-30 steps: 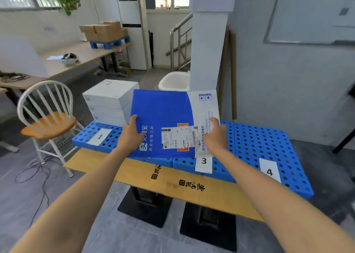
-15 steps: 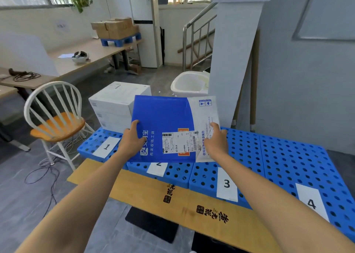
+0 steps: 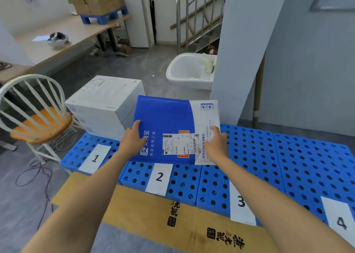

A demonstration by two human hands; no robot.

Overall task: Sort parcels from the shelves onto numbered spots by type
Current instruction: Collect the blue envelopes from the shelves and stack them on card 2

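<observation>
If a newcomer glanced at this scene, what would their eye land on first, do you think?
The blue-and-white mailer, gripped at its side edges by the left hand and right hand, just behind label 2 on the blue perforated pallets. Left of it, a stack of white boxes sits behind label 1.

I see the left hand and right hand holding a blue-and-white mailer above label 2; white boxes at ten o'clock.
</observation>
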